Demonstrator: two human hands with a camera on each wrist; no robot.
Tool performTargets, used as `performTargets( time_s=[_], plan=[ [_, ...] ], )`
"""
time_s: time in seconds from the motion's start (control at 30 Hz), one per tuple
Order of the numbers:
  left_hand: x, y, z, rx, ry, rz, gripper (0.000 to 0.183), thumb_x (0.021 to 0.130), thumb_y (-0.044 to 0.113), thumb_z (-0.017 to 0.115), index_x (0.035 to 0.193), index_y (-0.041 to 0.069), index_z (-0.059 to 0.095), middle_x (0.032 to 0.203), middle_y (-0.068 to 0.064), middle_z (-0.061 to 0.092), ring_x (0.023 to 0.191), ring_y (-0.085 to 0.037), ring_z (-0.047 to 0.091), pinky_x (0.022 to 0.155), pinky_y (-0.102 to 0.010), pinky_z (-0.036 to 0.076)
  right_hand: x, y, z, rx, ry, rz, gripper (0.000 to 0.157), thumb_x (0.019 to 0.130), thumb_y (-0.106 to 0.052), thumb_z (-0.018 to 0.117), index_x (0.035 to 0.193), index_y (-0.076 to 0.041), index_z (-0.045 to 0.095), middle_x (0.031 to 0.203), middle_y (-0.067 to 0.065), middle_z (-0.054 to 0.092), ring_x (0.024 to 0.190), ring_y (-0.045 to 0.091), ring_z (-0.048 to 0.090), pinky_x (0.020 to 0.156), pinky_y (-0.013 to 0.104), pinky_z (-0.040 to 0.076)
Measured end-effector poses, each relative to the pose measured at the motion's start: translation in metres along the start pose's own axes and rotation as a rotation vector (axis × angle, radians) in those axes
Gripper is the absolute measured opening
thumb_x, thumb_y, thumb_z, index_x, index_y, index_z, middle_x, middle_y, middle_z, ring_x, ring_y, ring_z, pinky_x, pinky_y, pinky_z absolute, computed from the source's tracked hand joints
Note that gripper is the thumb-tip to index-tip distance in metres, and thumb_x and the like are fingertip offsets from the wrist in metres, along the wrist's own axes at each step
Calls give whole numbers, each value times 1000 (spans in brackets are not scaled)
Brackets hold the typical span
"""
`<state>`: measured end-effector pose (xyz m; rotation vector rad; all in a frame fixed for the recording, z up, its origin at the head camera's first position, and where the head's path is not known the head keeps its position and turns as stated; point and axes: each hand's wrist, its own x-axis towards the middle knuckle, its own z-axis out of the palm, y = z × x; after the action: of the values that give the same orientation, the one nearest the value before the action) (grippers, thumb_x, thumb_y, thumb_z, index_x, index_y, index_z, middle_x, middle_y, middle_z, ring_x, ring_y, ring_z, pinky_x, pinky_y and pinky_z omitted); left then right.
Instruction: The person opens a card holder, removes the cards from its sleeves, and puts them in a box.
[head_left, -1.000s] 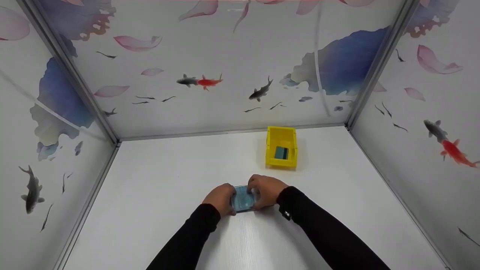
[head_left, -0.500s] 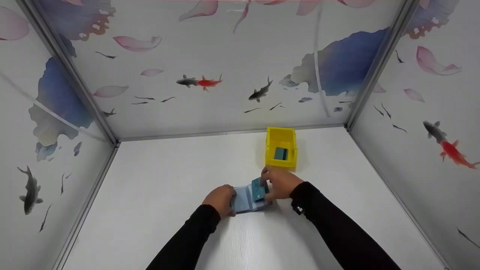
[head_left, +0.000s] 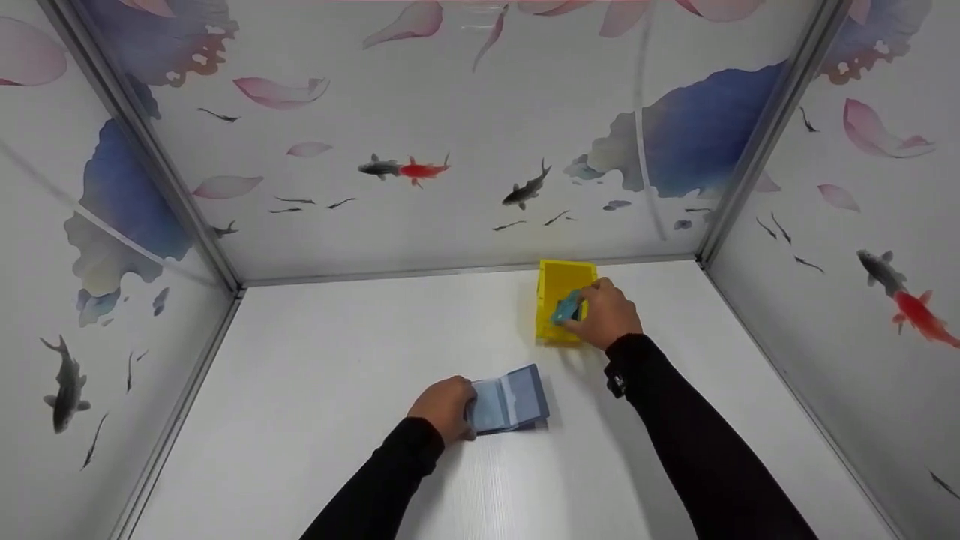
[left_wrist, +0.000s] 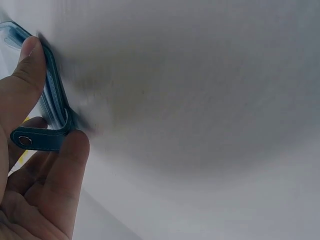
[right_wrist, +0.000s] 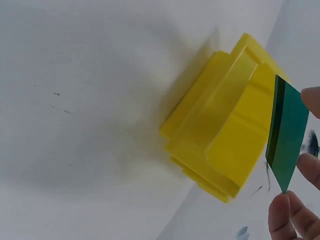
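My left hand (head_left: 444,409) grips the left edge of an open card holder (head_left: 525,395) with pale, see-through sleeves. In the left wrist view, the card holder's teal snap strap (left_wrist: 42,139) sticks out between the thumb and fingers. Over the yellow bin, my right hand (head_left: 609,315) pinches a teal bank card (head_left: 567,307) between thumb and fingers. The right wrist view shows the same bank card (right_wrist: 292,130) held by its edges, a dark stripe along one side. Behind it is the mouth of the yellow bin (right_wrist: 200,120), whose bottom is mostly hidden.
The yellow bin (head_left: 551,279) stands near the back edge of the white table (head_left: 337,337), right of centre. Patterned panels (head_left: 450,240) with fish and petals wall in the back and both sides, joined by metal corner posts (head_left: 757,135).
My right hand has drawn the bank card out of the card holder and carried it up and right to the bin. My left hand keeps its grip; the card holder now lies spread wider.
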<state>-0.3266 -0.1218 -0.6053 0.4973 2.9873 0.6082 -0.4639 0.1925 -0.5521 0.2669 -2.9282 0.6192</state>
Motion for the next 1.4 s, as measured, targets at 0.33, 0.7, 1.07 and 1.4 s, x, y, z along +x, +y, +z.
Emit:
performTargets(
  time_s=[0.33,0.7,1.07,1.4],
  plan=[
    [2,-4,6,116,13,37,46,69,13,111,107,6,87,103,-1,81,88,-12,69,88,-31,64,21,-7,13,-145,-67,100,45,97,-34,88,124,0,76,129,25,67,120,45,63,107,69,55],
    [-2,-2,9,134,21,74,42,73,12,109,110,7,89,109,-2,83,89,-11,69,89,-31,65,20,-14,20,-265,-98,12,40,99,-37,87,114,0,81,104,19,81,106,42,68,101,69,57],
    [-3,-3,9,223,-6,135,57,81,12,104,135,17,85,144,-6,80,128,-28,79,108,-40,65,-24,-57,24,-51,-119,-439,39,98,-45,90,114,-10,84,108,7,84,96,25,77,91,42,66],
    [-4,-6,12,235,47,218,50,80,9,102,126,20,84,121,0,85,102,-24,80,89,-36,66,-77,-91,60,-104,-413,-661,66,90,-44,97,148,-26,72,145,-7,77,134,22,65,107,56,59]
  ],
)
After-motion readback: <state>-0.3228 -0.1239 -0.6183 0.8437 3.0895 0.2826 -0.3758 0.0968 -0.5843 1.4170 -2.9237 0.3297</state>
